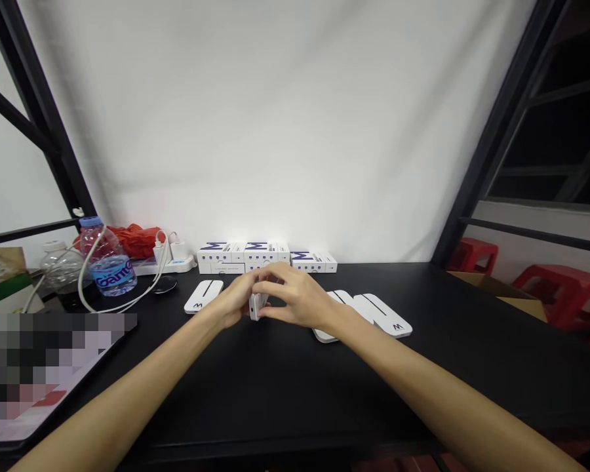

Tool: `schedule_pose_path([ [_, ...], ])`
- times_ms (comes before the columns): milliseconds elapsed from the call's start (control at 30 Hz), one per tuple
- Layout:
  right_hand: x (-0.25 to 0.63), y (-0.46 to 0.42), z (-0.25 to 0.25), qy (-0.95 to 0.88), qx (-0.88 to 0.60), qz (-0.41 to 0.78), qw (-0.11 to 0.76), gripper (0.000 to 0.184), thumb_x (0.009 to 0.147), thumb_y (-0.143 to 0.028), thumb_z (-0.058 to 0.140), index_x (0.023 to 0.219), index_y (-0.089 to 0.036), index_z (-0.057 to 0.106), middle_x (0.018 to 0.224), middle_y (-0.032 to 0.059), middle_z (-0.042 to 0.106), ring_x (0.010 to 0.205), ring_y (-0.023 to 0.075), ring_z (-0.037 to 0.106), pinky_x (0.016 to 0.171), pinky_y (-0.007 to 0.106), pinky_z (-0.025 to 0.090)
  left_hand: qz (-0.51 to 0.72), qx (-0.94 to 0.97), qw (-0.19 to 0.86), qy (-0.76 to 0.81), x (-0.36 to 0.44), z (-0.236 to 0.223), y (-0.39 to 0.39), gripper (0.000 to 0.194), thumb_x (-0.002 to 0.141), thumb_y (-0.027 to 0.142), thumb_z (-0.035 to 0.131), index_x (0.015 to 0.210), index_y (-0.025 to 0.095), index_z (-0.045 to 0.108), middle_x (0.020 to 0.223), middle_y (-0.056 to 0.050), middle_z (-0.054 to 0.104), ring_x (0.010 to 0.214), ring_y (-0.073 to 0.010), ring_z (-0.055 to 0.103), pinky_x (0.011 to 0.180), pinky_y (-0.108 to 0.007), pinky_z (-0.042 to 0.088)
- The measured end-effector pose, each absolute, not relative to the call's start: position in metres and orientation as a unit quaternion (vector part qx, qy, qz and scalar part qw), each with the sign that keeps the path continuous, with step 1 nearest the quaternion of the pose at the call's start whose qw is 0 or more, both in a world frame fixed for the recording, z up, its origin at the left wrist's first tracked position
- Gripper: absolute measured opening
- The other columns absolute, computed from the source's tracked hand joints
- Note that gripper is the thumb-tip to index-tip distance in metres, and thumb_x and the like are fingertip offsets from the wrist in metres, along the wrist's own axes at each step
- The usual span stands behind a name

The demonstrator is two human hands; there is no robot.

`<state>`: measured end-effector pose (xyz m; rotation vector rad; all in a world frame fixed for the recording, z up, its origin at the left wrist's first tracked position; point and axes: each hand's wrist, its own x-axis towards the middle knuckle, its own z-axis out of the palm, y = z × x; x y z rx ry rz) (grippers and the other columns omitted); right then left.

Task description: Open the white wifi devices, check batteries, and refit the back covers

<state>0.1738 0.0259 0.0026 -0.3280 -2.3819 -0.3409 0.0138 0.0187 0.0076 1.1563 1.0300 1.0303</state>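
Observation:
Both my hands meet over the middle of the black table (285, 380). My left hand (238, 300) and my right hand (299, 298) are closed together on a small white device (256, 306), seen end-on between the fingers. One flat white device with a black stripe (203, 296) lies just left of my hands. Two more flat white devices (383, 316) lie to the right, partly hidden by my right wrist. Three white boxes with purple lettering (265, 255) stand in a row behind my hands, against the white backdrop.
At the back left are a water bottle (109, 262), a clear jar (61, 269), a red cloth (135, 239), a power strip with white chargers and cables (170, 259). A blurred screen (44, 367) lies at the front left. Red stools (560, 288) stand beyond the right edge.

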Motion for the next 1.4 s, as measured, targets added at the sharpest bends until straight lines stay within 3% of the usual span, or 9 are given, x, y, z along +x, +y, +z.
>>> schedule_pose_path([
  [233, 0.174, 0.021, -0.014, -0.921, -0.117, -0.096, 0.359, 0.019, 0.086, -0.035, 0.06, 0.1, -0.021, 0.063, 0.1, 0.0072, 0.057, 0.09, 0.0166, 0.053, 0.073, 0.028, 0.047, 0.399, 0.534, 0.595, 0.45, 0.012, -0.009, 0.006, 0.004, 0.067, 0.02, 0.051, 0.067, 0.018, 0.054, 0.051, 0.003, 0.05, 0.042, -0.0111, 0.05, 0.04, -0.023, 0.043],
  [400, 0.174, 0.014, -0.01, -0.93, -0.117, -0.124, 0.325, 0.014, 0.089, -0.033, 0.057, 0.092, -0.021, 0.065, 0.093, 0.0055, 0.057, 0.082, 0.0154, 0.05, 0.066, 0.027, 0.043, 0.373, 0.546, 0.599, 0.45, 0.013, -0.009, 0.003, 0.011, 0.063, 0.017, 0.046, 0.069, 0.017, 0.056, 0.049, 0.003, 0.051, 0.039, -0.0117, 0.05, 0.039, -0.025, 0.044],
  [667, 0.176, 0.012, -0.005, -0.939, -0.136, -0.099, 0.299, 0.016, 0.089, -0.036, 0.056, 0.093, -0.022, 0.063, 0.095, 0.0056, 0.052, 0.084, 0.0161, 0.046, 0.067, 0.027, 0.042, 0.367, 0.541, 0.611, 0.447, 0.011, -0.006, 0.002, 0.009, 0.061, 0.012, 0.048, 0.066, 0.017, 0.053, 0.049, 0.003, 0.05, 0.039, -0.0097, 0.049, 0.04, -0.022, 0.045],
  [800, 0.176, 0.008, 0.001, -0.949, -0.129, -0.104, 0.27, 0.013, 0.088, -0.033, 0.058, 0.09, -0.021, 0.063, 0.095, 0.0058, 0.049, 0.085, 0.0169, 0.043, 0.07, 0.028, 0.042, 0.347, 0.564, 0.597, 0.453, 0.013, 0.005, -0.005, 0.015, 0.062, 0.007, 0.045, 0.068, 0.015, 0.056, 0.05, 0.003, 0.05, 0.04, -0.008, 0.047, 0.039, -0.019, 0.042],
  [933, 0.178, 0.003, 0.001, -0.953, -0.127, -0.088, 0.262, 0.008, 0.087, -0.028, 0.059, 0.088, -0.02, 0.061, 0.092, 0.0049, 0.051, 0.083, 0.0168, 0.041, 0.07, 0.029, 0.042, 0.341, 0.576, 0.599, 0.44, 0.011, 0.003, -0.005, 0.015, 0.066, 0.007, 0.048, 0.073, 0.015, 0.059, 0.056, 0.001, 0.055, 0.044, -0.0094, 0.052, 0.044, -0.021, 0.046],
  [1033, 0.18, 0.003, -0.002, -0.947, -0.149, 0.004, 0.283, 0.009, 0.083, -0.026, 0.065, 0.087, -0.021, 0.059, 0.094, 0.0034, 0.053, 0.087, 0.0168, 0.045, 0.072, 0.029, 0.044, 0.344, 0.58, 0.604, 0.426, 0.009, -0.003, -0.002, 0.016, 0.072, 0.012, 0.05, 0.082, 0.015, 0.062, 0.065, -0.002, 0.059, 0.053, -0.0127, 0.058, 0.048, -0.024, 0.05],
  [1167, 0.183, 0.013, -0.009, -0.846, -0.259, 0.208, 0.418, 0.033, 0.074, -0.035, 0.072, 0.1, -0.024, 0.054, 0.103, 0.004, 0.054, 0.092, 0.018, 0.053, 0.074, 0.032, 0.049, 0.395, 0.575, 0.58, 0.421, 0.013, -0.009, -0.001, 0.031, 0.082, 0.033, 0.054, 0.109, 0.02, 0.061, 0.089, -0.008, 0.064, 0.072, -0.0196, 0.064, 0.056, -0.03, 0.054],
  [1267, 0.186, 0.022, -0.01, -0.731, -0.345, 0.345, 0.476, 0.029, 0.079, -0.039, 0.065, 0.102, -0.023, 0.054, 0.105, 0.0049, 0.054, 0.092, 0.0179, 0.057, 0.072, 0.034, 0.053, 0.425, 0.603, 0.533, 0.415, 0.019, -0.012, -0.004, 0.044, 0.085, 0.045, 0.053, 0.124, 0.026, 0.055, 0.107, -0.01, 0.064, 0.089, -0.0233, 0.063, 0.066, -0.032, 0.055],
  [1400, 0.188, 0.024, -0.004, -0.65, -0.305, 0.509, 0.474, 0.017, 0.08, -0.034, 0.062, 0.093, -0.022, 0.059, 0.101, 0.0037, 0.056, 0.095, 0.0188, 0.059, 0.073, 0.036, 0.057, 0.454, 0.665, 0.432, 0.407, 0.025, -0.015, -0.009, 0.044, 0.089, 0.044, 0.046, 0.132, 0.031, 0.052, 0.131, -0.005, 0.055, 0.1, -0.0227, 0.059, 0.073, -0.029, 0.052],
])
